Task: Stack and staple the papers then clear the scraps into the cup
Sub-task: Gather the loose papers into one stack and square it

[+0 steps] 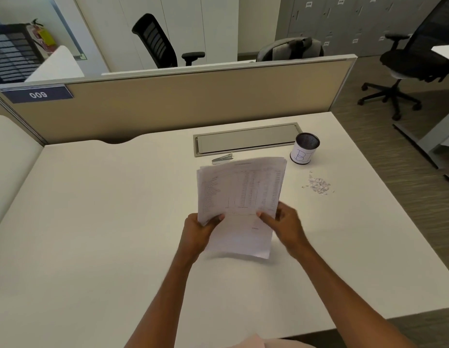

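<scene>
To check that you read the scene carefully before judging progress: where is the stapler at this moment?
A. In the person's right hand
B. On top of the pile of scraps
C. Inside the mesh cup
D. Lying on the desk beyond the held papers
D: the stapler lies on the desk just past the top edge of the papers, which the left hand and right hand both grip; neither hand touches it.
</scene>
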Demonstrator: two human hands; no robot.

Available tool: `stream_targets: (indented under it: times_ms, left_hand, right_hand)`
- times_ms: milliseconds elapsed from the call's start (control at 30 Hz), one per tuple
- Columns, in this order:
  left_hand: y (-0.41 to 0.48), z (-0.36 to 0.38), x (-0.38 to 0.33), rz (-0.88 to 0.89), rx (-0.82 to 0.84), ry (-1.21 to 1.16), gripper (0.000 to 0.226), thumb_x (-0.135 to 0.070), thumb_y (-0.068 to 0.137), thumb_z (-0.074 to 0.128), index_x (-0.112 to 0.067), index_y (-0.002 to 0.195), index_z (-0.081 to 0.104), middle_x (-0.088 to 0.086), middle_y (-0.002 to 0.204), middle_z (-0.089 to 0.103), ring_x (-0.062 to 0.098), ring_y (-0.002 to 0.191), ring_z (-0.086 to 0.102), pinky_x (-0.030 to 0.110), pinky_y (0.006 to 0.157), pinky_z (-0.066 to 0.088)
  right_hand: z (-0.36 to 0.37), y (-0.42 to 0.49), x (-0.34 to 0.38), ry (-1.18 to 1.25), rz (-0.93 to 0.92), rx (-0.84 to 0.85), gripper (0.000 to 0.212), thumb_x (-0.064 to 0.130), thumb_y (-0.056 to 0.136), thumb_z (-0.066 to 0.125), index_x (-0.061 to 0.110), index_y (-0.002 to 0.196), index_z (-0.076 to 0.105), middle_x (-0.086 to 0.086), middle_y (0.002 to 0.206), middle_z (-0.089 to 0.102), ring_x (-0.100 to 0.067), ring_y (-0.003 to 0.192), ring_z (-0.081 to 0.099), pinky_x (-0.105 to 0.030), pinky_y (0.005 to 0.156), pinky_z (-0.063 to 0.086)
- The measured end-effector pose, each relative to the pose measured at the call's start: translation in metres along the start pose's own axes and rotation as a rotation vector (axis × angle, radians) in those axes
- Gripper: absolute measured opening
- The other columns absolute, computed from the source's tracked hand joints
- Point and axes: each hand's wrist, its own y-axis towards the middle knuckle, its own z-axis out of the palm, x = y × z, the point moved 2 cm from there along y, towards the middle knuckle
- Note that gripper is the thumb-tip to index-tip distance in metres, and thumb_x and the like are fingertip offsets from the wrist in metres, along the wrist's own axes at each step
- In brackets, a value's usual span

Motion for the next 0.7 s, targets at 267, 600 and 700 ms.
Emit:
stream_targets:
  times_ms: [267, 600, 700]
  left_hand:
    - [0.014, -0.032, -0.052, 0.272, 0.089, 0.564, 0.049, -0.021, 0.098, 0.075, -0.024, 0.053, 0.056, -0.015, 0.042, 0.047, 0.010, 0.048, 0.039, 0.021, 0.046, 0.029]
    - [0.017, -0.051, -0.079, 0.390, 0.199, 0.593, 0.009, -0.018, 0.093, 0.079, -0.025, 0.093, 0.085, -0.011, 0.083, 0.081, 0.011, 0.076, 0.070, 0.028, 0.069, 0.050]
    - [0.021, -0.083, -0.063, 0.238, 0.165, 0.323, 0.006, -0.013, 0.088, 0.084, -0.017, 0.093, 0.085, -0.001, 0.089, 0.084, 0.012, 0.083, 0.075, 0.030, 0.079, 0.056]
  right_hand:
    - [-0.014, 0.011, 0.118, -0.922, -0.612, 0.016, 0.108, 0.034, 0.081, 0.086, 0.033, 0.163, 0.016, 0.010, 0.171, 0.022, -0.014, 0.156, 0.024, -0.038, 0.126, 0.027]
    - [-0.022, 0.021, 0.092, -0.552, -0.224, 0.298, 0.013, 0.021, 0.094, 0.072, 0.024, 0.098, 0.084, -0.013, 0.092, 0.079, -0.018, 0.081, 0.069, -0.035, 0.072, 0.051]
    - [-0.043, 0.022, 0.073, -0.439, -0.116, 0.252, 0.034, 0.045, 0.084, 0.077, 0.015, 0.098, 0.081, -0.022, 0.099, 0.076, -0.025, 0.082, 0.070, -0.042, 0.074, 0.053]
